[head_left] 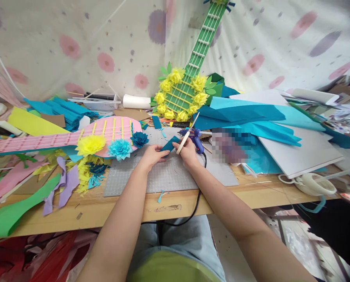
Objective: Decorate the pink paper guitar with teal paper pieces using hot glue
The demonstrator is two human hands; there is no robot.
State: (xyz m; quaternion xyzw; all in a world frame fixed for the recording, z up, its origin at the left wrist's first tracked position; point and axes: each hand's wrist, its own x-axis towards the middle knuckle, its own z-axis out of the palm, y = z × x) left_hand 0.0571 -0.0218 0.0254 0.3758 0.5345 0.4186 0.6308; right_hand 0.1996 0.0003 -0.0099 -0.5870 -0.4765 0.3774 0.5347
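Note:
A small folded piece of dark blue paper (170, 144) is pinched in my left hand (152, 155), above the grey cutting mat (169, 178). My right hand (189, 152) grips scissors (184, 141) with cream handles, their blades pointing up and away from me. The fingers of that hand are close to the right end of the paper; whether they touch it I cannot tell. Just behind my right hand lies a blue glue gun (196, 138), its black cord running off the table edge. Another dark blue paper piece (156, 122) lies at the back of the mat.
A pink paper guitar (57, 138) with yellow and blue flowers lies at left. Behind, a green guitar (202, 51) with yellow flowers leans upright. Blue paper sheets (239, 115) and white boards (301, 150) are piled right, near a cream tape roll (316, 184). Coloured scraps cover the left.

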